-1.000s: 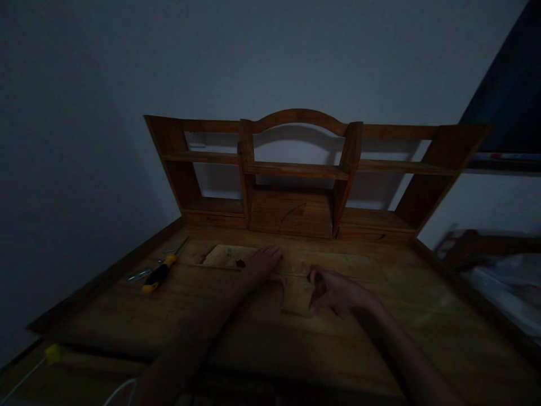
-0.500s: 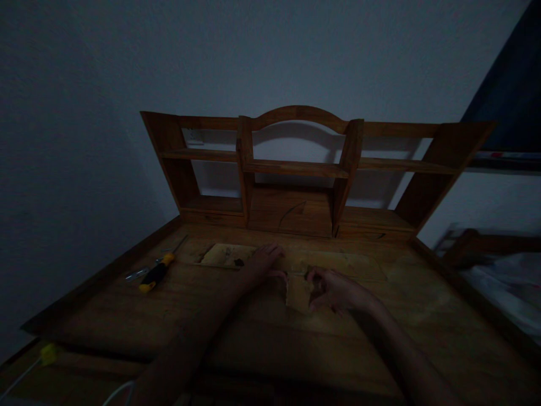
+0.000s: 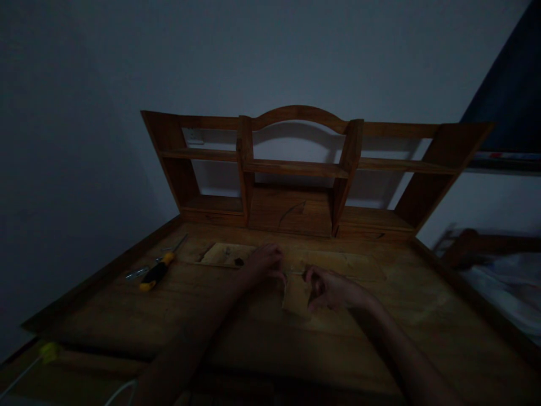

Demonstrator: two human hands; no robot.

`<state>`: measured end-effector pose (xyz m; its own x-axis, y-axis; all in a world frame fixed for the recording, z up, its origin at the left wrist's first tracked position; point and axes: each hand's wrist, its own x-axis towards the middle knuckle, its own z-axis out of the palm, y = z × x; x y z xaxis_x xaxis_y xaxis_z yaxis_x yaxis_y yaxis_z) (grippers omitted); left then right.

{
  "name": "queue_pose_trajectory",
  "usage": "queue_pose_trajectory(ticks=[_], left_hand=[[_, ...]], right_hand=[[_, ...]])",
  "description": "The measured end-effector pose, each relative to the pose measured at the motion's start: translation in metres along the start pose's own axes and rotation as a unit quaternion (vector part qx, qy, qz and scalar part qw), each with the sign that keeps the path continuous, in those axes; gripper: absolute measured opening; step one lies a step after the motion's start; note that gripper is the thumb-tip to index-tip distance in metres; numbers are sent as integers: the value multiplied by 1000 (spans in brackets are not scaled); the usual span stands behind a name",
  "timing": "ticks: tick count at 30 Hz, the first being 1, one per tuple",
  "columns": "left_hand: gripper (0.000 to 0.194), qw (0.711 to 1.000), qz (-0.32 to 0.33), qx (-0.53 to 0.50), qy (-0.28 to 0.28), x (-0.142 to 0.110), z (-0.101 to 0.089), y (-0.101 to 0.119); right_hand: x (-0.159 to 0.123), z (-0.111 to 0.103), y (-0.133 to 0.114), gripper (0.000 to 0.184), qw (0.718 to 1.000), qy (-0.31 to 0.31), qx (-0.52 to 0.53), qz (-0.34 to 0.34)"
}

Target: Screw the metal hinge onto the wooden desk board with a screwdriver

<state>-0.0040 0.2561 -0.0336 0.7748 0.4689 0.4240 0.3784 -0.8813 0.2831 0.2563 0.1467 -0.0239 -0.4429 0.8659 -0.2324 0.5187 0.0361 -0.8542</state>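
Observation:
Between my hands is a small pale flat piece [image 3: 296,298], perhaps wood or cardboard, with a rough left edge. My right hand [image 3: 333,288] pinches its right side, thumb low and index finger near the upper corner. At the upper left corner, my left hand [image 3: 265,261] is closed, with its thumb against the piece. A long pale strip [image 3: 342,264] lies just behind the small piece. To the left is another pale piece [image 3: 224,254] with dark marks and a dark spot, partly behind my left hand. Dim light hides the finer details.
A yellow and black screwdriver [image 3: 157,273] lies on the wooden desk [image 3: 114,316] at left, beside small metal parts [image 3: 137,273]. A wooden shelf unit [image 3: 296,166] stands at the back. A white cable [image 3: 120,390] and yellow object [image 3: 49,352] are at the front left.
The small pale piece has shifted slightly left and its lower end has swung a little. My left fingers have curled in closer; my right hand moved slightly left with the piece.

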Motion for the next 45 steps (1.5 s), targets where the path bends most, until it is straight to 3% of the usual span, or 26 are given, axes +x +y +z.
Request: queue_pose_trajectory(ticks=[13, 16, 20, 23, 27, 36, 45], left_hand=[[46, 1000, -5, 3, 3, -2, 1, -1], [46, 1000, -3, 9, 4, -2, 1, 2], [44, 1000, -2, 21, -2, -1, 1, 5], [43, 1000, -5, 22, -15, 0, 0, 6], [43, 1000, -12, 15, -3, -1, 0, 6], [50, 1000, -7, 5, 3, -1, 3, 2], [50, 1000, 9, -15, -4, -3, 6, -1]], right_hand=[[-6, 1, -11, 85, 998, -9, -61, 25], [-8, 4, -17, 90, 992, 4, -128, 7], [-11, 9, -26, 84, 961, 67, -265, -50], [-12, 13, -31, 84, 948, 71, -305, -52], [-10, 15, -30, 87, 950, 63, -298, -61], [-6, 8, -22, 86, 956, 114, -267, -48], [-4, 9, -23, 87, 958, 101, -263, -54]])
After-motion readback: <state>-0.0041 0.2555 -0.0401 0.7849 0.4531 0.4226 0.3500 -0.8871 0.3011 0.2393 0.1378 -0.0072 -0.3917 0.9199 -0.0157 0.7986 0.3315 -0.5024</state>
